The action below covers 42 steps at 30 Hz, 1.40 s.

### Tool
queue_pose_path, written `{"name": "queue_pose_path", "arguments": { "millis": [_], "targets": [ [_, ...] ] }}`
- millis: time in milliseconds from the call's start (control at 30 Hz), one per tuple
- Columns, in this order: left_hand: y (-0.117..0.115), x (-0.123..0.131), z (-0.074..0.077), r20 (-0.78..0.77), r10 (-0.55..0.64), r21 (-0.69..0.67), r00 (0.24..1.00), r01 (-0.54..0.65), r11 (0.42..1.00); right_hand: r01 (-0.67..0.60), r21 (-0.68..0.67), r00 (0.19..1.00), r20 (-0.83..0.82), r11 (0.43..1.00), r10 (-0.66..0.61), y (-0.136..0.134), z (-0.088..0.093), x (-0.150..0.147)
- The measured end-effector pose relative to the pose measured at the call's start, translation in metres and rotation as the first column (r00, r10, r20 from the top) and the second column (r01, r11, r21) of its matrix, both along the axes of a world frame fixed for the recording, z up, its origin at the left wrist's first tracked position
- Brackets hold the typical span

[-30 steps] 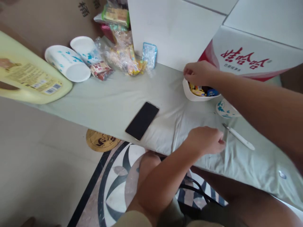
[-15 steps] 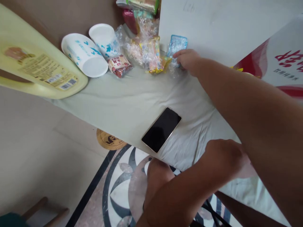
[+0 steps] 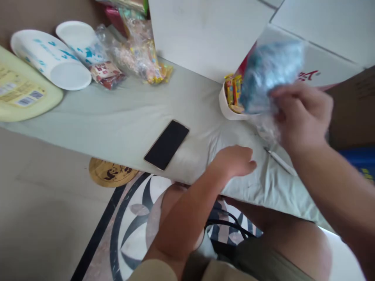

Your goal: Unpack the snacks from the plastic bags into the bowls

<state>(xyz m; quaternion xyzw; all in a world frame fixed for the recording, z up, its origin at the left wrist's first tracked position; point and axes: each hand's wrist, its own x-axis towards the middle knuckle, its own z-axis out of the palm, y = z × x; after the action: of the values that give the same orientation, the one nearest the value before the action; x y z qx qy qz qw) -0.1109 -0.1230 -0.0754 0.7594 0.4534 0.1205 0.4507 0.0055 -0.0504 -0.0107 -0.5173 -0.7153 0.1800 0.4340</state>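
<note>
My right hand (image 3: 304, 113) is closed on the edge of a blue packet with a shiny clear plastic wrapper (image 3: 271, 74), blurred by motion. It holds the packet up in front of a white bowl (image 3: 227, 109) with several small yellow-and-red wrapped snacks (image 3: 233, 89). Clear plastic hangs below the fingers. My left hand (image 3: 236, 160) rests low over the cloth with its fingers curled in, and nothing shows in it. A black phone (image 3: 166, 145) lies face up to its left. A thin white pen-like tool (image 3: 279, 160) lies beneath my right forearm.
White boxes (image 3: 202, 35) stand at the back. On the left are two paper cups (image 3: 70, 76), a red snack packet (image 3: 107, 74), clear bags of wrapped snacks (image 3: 143, 58) and a large yellow bottle (image 3: 26, 93). The cloth's front edge drops to a patterned floor (image 3: 131, 230).
My right hand has lifted the blue packet from beside the snack bags and carried it right. My left hand has come out from under my right arm. The view has swung right.
</note>
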Motion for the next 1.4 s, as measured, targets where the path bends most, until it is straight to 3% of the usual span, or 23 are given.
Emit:
{"name": "queue_pose_path", "arguments": {
  "millis": [33,100,167,233,300,367,433,500,633,733,800,933,1133,1400],
  "targets": [
    [0.003,-0.001,-0.001,0.055,0.046,0.017,0.997,-0.047,0.999,0.063,0.013,0.992,-0.114,0.998,-0.061,-0.02,-0.003,0.024],
    [0.011,-0.001,-0.002,0.235,0.164,0.024,0.958,-0.174,0.984,0.163,-0.139,0.961,-0.202,0.977,-0.189,-0.053,-0.017,0.063],
    [0.017,0.005,-0.005,0.443,0.287,-0.058,0.849,-0.292,0.955,0.244,-0.279,0.894,-0.305,0.929,-0.327,-0.074,-0.037,0.087],
    [0.021,0.016,-0.011,0.574,0.359,-0.21,0.736,-0.292,0.933,0.229,-0.369,0.858,-0.36,0.901,-0.366,-0.085,-0.06,0.099],
    [0.022,0.031,-0.018,0.613,0.38,-0.335,0.693,-0.208,0.919,0.129,-0.39,0.875,-0.387,0.912,-0.29,-0.09,-0.082,0.104],
    [0.02,0.043,-0.027,0.593,0.388,-0.383,0.706,-0.177,0.907,-0.006,-0.387,0.89,-0.422,0.922,-0.171,-0.092,-0.1,0.109],
    [0.019,0.05,-0.034,0.553,0.442,-0.382,0.706,-0.257,0.888,-0.144,-0.402,0.886,-0.46,0.904,-0.063,-0.091,-0.113,0.117],
    [0.021,0.051,-0.038,0.535,0.539,-0.396,0.65,-0.371,0.84,-0.234,-0.404,0.871,-0.49,0.884,0.006,-0.089,-0.123,0.129],
    [0.03,0.057,-0.037,0.54,0.677,-0.526,0.5,-0.427,0.735,-0.161,-0.238,0.94,-0.333,0.958,0.075,-0.086,-0.133,0.149],
    [0.034,0.073,-0.039,0.484,0.677,-0.552,0.554,-0.407,0.728,-0.161,-0.099,0.983,-0.109,0.982,0.15,-0.086,-0.132,0.154],
    [0.035,0.087,-0.043,0.453,0.641,-0.517,0.619,-0.403,0.755,-0.2,-0.064,0.978,-0.065,0.978,0.196,-0.087,-0.13,0.156],
    [0.036,0.106,-0.051,0.425,0.541,-0.411,0.726,-0.377,0.83,-0.224,-0.01,0.971,-0.094,0.975,0.222,-0.084,-0.129,0.163],
    [0.038,0.107,-0.056,0.329,0.404,-0.23,0.854,-0.343,0.911,-0.223,-0.078,0.974,-0.062,0.972,0.218,-0.079,-0.137,0.171],
    [0.035,0.1,-0.047,0.258,0.341,-0.288,0.904,-0.265,0.92,-0.144,-0.085,0.987,-0.084,0.986,0.137,-0.081,-0.134,0.164]
  ]
}}
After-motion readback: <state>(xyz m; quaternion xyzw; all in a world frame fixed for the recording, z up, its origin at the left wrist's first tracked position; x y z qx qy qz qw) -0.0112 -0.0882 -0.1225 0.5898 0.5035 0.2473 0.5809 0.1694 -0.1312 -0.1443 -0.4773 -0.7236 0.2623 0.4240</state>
